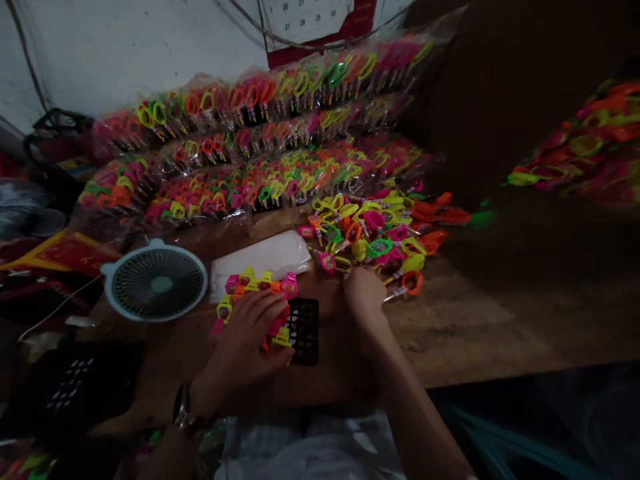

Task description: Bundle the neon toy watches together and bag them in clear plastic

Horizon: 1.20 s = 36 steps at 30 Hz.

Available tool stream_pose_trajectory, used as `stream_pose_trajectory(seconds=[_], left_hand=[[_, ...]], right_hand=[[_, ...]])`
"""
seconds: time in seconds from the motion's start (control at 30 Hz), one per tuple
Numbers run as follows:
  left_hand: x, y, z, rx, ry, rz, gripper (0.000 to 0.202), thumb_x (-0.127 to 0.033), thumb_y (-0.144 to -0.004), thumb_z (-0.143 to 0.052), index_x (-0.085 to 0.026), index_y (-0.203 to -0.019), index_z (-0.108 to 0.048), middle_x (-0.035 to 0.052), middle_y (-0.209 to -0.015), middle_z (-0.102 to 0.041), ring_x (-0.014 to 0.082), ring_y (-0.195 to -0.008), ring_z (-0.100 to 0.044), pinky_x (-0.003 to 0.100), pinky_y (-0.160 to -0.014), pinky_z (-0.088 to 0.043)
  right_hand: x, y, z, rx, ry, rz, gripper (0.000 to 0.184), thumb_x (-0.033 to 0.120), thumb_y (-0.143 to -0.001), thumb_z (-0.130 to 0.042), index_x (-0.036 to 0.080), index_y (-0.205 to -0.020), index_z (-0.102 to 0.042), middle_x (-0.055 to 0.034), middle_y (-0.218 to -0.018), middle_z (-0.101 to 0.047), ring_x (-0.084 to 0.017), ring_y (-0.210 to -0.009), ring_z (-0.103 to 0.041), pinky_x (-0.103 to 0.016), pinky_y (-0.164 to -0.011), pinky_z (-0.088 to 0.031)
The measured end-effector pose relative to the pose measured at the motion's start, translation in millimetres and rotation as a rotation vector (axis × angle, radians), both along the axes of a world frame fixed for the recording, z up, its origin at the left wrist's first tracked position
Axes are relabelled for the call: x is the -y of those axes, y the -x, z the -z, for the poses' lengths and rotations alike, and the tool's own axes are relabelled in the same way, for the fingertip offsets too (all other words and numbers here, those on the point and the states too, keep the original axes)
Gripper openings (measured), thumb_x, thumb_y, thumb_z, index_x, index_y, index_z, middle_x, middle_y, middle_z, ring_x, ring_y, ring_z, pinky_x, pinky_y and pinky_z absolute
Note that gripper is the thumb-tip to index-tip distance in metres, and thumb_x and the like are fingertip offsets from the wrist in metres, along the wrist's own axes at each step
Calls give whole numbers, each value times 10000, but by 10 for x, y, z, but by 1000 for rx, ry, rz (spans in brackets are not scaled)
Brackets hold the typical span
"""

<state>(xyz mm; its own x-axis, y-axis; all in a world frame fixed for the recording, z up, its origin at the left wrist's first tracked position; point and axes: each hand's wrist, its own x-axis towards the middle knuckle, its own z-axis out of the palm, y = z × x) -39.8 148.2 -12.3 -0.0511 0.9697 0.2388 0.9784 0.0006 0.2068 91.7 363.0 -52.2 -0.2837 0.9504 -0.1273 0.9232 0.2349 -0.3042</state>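
My left hand [245, 347] lies with fingers spread over a row of small neon-handled scissors [260, 283] set in a black grid tray [305, 330] on the wooden table [450, 320]. My right hand [364, 293] reaches into the near edge of a loose pile of colourful scissors [380, 233]; its fingers are curled down and hidden, and I cannot make out whether they hold one. A watch is on my left wrist.
Clear bags packed with scissors [260, 153] are stacked in rows against the wall. A white plastic packet [260, 260] lies behind the tray. A small round fan [156, 280] lies flat at the left. More packed scissors [585, 147] sit at the far right.
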Motion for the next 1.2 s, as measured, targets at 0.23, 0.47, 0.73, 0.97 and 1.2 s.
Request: stream_pose_trajectory(seconds=[0.23,0.47,0.73,0.97,1.2], left_hand=[[-44,4,-56,149,-106,-18,318,-205,-938,-360,-247,-1224,-491,37,-1277,-547,190,-1254,-409,422,-1048,-328],[-187,-25,-18,191,-192,-85,257,-195,-928,-382,-218,-1064,-599,27,-1102,-655,183,-1117,-527,423,-1002,-368],[-212,-45,4,254,-220,-146,260,-175,-930,-364,-208,-1002,-612,16,-1058,-673,163,-1057,-544,393,-984,-373],[-179,-47,41,239,-222,-155,274,-170,-917,-392,-225,-1076,-608,1,-1111,-666,172,-1111,-525,403,-1004,-368],[-194,-66,50,177,-197,-157,321,-169,-898,-432,-221,-1179,-580,10,-1167,-653,199,-1152,-503,443,-1018,-359]], right_hand=[[503,-171,259,-1096,445,-71,307,308,-684,-664,139,-936,-616,-57,-825,-698,-201,-738,-632,-289,-663,-496],[1060,115,385,-1052,608,-311,80,193,-633,-616,168,-701,-650,-17,-730,-701,-192,-665,-614,-274,-630,-481],[1219,48,458,-997,335,-246,108,156,-636,-517,183,-686,-609,-49,-728,-690,-180,-638,-619,-240,-597,-462],[1279,32,417,-991,277,-201,172,121,-609,-484,187,-710,-608,-46,-705,-685,-180,-624,-631,-238,-590,-473],[1231,44,397,-912,248,-353,236,83,-628,-464,177,-778,-619,-56,-752,-688,-185,-685,-652,-244,-622,-496]])
